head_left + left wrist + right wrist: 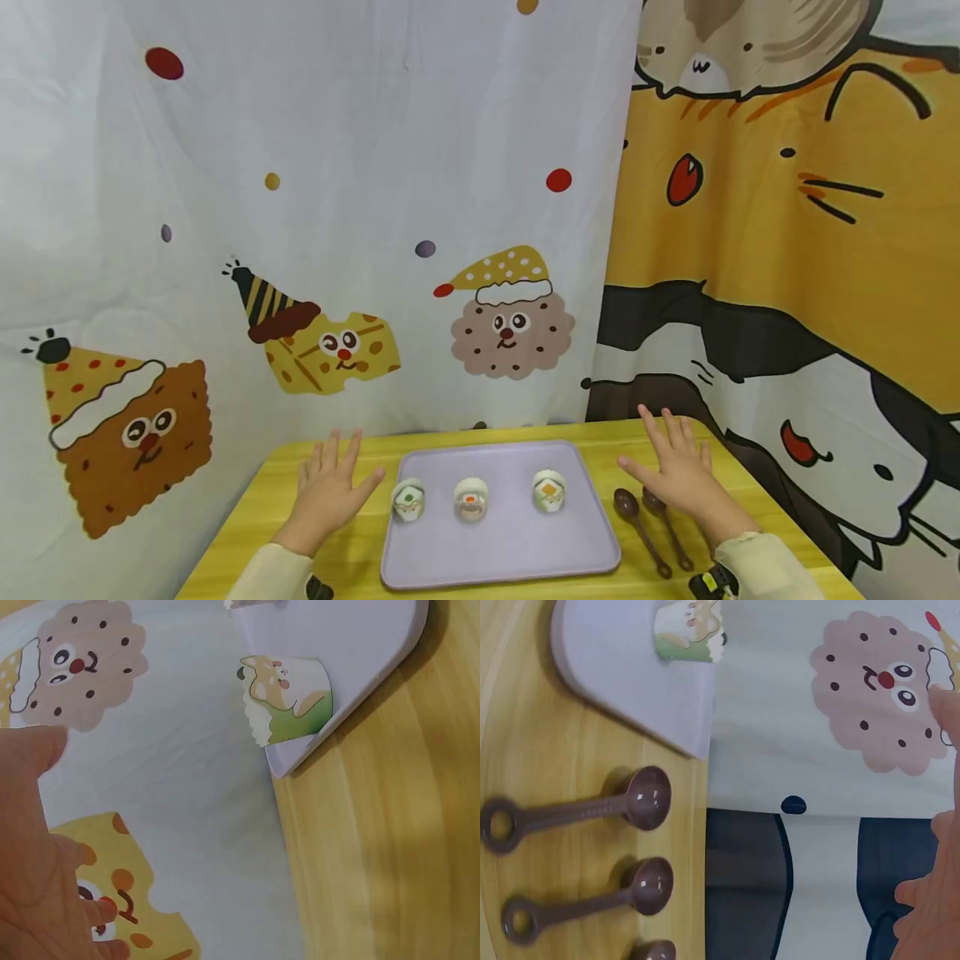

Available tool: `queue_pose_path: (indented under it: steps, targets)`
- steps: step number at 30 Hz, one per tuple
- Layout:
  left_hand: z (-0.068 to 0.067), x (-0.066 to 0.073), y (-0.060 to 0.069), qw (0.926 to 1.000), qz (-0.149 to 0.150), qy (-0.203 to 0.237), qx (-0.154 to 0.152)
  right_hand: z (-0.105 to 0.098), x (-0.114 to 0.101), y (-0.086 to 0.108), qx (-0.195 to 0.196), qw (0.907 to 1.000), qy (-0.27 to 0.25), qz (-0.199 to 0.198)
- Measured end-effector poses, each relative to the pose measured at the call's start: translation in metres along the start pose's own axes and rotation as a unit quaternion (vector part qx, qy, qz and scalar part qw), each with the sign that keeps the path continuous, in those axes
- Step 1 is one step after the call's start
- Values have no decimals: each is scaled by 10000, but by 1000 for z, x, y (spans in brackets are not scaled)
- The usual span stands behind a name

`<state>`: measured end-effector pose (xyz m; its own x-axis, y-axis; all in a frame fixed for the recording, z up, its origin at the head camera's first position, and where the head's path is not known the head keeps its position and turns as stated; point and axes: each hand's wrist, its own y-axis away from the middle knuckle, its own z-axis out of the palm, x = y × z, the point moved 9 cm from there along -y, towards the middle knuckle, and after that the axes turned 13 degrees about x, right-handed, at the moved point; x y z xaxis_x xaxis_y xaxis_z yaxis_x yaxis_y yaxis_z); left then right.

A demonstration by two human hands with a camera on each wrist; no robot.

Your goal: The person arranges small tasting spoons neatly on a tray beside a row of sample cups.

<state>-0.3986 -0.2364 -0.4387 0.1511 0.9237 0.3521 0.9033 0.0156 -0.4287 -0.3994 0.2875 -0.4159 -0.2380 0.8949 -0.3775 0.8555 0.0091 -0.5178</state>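
My left hand (330,492) is held up with fingers spread, to the left of a pale purple tray (510,550), touching nothing. On the tray's other side my right hand (681,479) is likewise raised, fingers spread, near several brown measuring spoons (649,798). Three paper baking cups stand on the tray: a left cup (408,502) with a green mark inside, a middle cup (471,504) with an orange mark, and a right cup (550,493) with an orange diamond. A printed animal decorates the cup (291,701) in the left wrist view.
Under the tray is a yellow wood-patterned table (247,533). White cloth with cartoon prints (337,350) hangs behind it, and a cloth with large cat faces (750,250) hangs at the right. A third spoon (658,951) shows partly at the right wrist view's lower edge.
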Motion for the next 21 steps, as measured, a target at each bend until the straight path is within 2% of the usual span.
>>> queue_pose_path:
  steps: [4, 9, 12, 17, 21]
  targets:
    - [7, -5, 4, 9996, -99, 238, 88, 4, -4, 1, 225, 9996, -136, -87]
    - [20, -12, 12, 9966, -499, 576, 303, 10, -5, 9, 451, 9969, -646, -4]
    - [29, -14, 19, 9936, -722, 752, 441, 15, -1, 17, 511, 9942, -916, 225]
    - [44, -17, 28, 9875, -1069, 1092, 378, 23, 14, 31, 566, 9888, -1123, 800]
    - [55, -21, 36, 9819, -1318, 1324, 325, 29, 24, 44, 606, 9855, -1142, 1095]
